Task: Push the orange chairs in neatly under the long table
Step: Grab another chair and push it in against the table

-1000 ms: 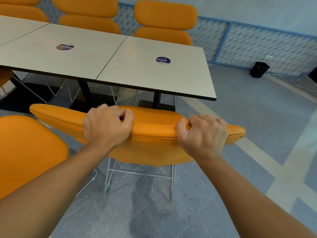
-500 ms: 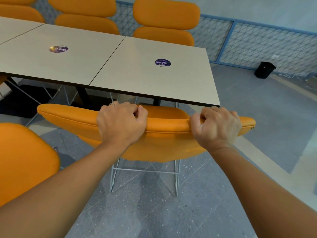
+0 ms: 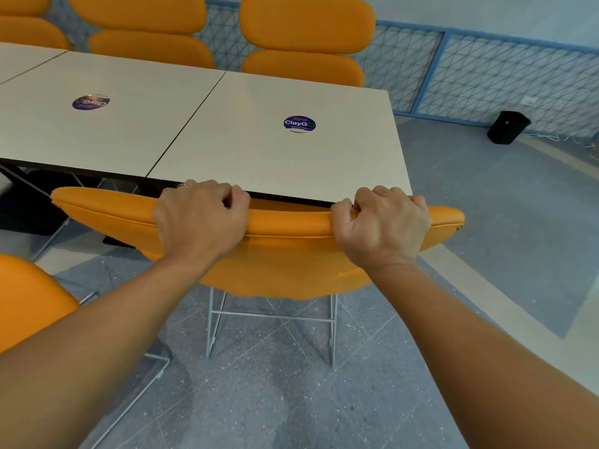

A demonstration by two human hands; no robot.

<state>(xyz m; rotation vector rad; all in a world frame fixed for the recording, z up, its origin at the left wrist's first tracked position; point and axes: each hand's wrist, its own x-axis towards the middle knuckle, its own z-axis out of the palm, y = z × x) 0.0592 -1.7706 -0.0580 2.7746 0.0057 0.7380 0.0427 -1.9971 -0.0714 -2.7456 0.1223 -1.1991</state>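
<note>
An orange chair (image 3: 285,254) with thin white wire legs stands at the near edge of the long pale table (image 3: 246,150). Its backrest top lies right against the table's dark front edge, and the seat is hidden beneath the tabletop. My left hand (image 3: 202,218) grips the backrest top left of centre, fingers curled over it. My right hand (image 3: 381,223) grips the same backrest near its right end.
Another orange chair (image 3: 29,296) stands at my near left, away from the table. Orange chairs (image 3: 304,43) line the table's far side. A blue mesh fence (image 3: 486,69) runs along the back, with a black bin (image 3: 507,127) on the grey floor at right.
The chair has slid forward under the table with both hands on it; its backrest now meets the table's edge and the seat has gone out of sight.
</note>
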